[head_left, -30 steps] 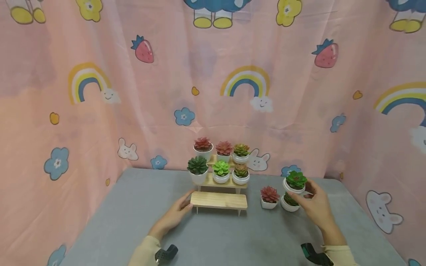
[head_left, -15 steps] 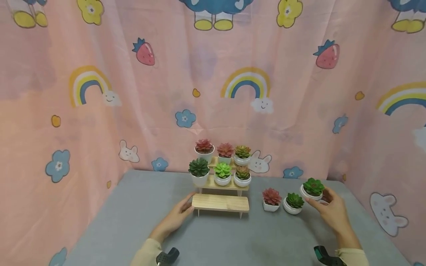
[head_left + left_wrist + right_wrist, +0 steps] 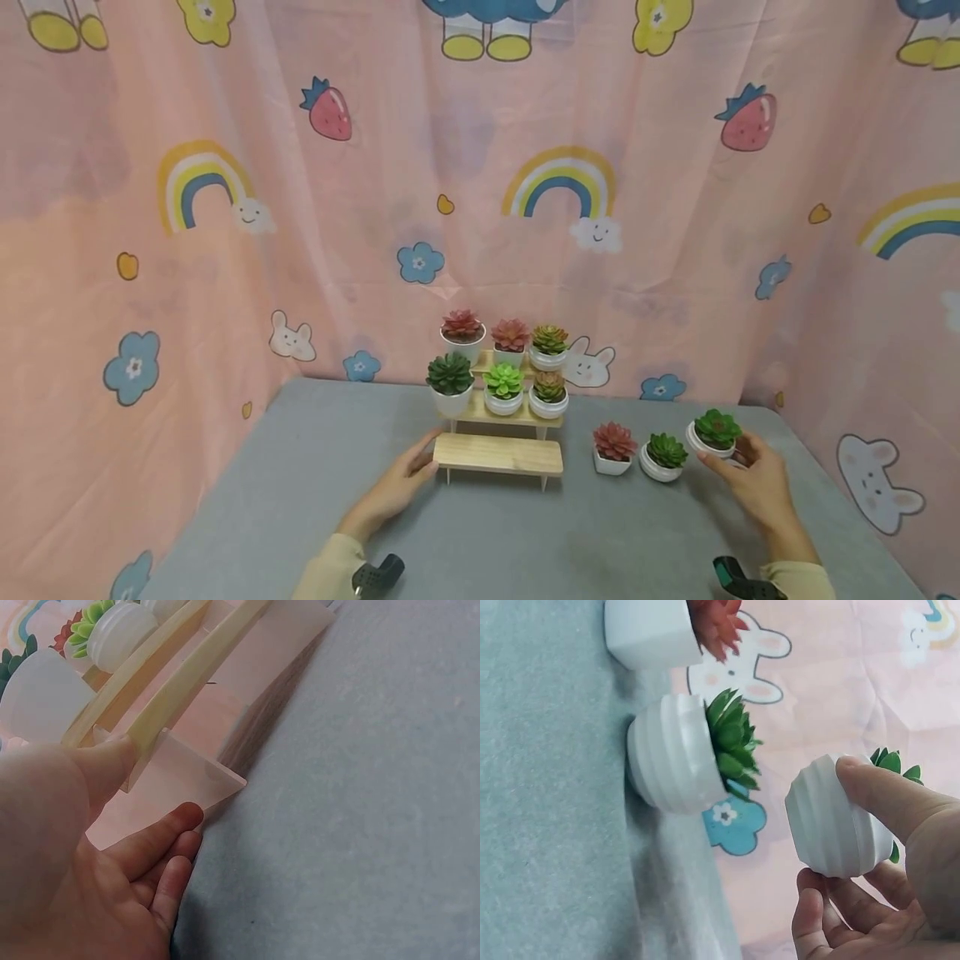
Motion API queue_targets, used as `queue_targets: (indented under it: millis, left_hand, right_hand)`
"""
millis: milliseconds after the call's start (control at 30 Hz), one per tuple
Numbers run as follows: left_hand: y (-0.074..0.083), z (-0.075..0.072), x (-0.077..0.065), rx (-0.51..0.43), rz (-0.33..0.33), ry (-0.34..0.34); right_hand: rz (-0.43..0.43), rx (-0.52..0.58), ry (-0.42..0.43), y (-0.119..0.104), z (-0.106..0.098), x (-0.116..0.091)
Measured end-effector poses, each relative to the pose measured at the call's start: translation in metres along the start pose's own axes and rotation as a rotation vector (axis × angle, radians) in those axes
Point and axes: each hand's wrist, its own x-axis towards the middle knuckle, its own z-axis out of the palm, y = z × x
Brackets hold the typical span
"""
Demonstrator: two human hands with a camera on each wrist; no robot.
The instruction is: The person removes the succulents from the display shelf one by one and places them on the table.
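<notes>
My right hand (image 3: pixel 761 483) grips a white ribbed pot with a green succulent (image 3: pixel 716 431), thumb on one side and fingers on the other. In the right wrist view this pot (image 3: pixel 832 817) is held off the table. To its left stand another green succulent in a round white pot (image 3: pixel 663 457) and a reddish succulent in a squarish white pot (image 3: pixel 613 447). My left hand (image 3: pixel 393 487) holds the left end of the lowest step of a three-step wooden plant stand (image 3: pixel 498 454). In the left wrist view the thumb (image 3: pixel 109 761) lies against the board's end, other fingers beside the pale leg panel (image 3: pixel 180 776).
Several potted succulents fill the upper steps, among them a dark green one (image 3: pixel 449 383) and a bright green one (image 3: pixel 503 387). The lowest step is bare wood. A grey cloth (image 3: pixel 525 542) covers the table, and a pink patterned curtain (image 3: pixel 375 192) hangs behind.
My right hand has carried its succulent to the right and lower, away from over the other green pot, which now shows whole. The left hand stays at the stand.
</notes>
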Motion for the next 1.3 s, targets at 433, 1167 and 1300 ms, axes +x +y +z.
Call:
queue_targets:
  millis: [433, 1167, 1300]
  left_hand:
    - [0.0, 0.0, 0.0, 0.009, 0.004, 0.011]
    - [0.003, 0.001, -0.003, 0.018, 0.002, 0.006]
    - [0.003, 0.002, -0.003, 0.024, 0.016, -0.002]
  right_hand:
    - [0.028, 0.028, 0.058, 0.011, 0.008, 0.004]
    - [0.069, 0.052, 0.03, 0.023, 0.013, 0.006]
    - [0.083, 0.036, 0.05, 0.027, 0.012, 0.006]
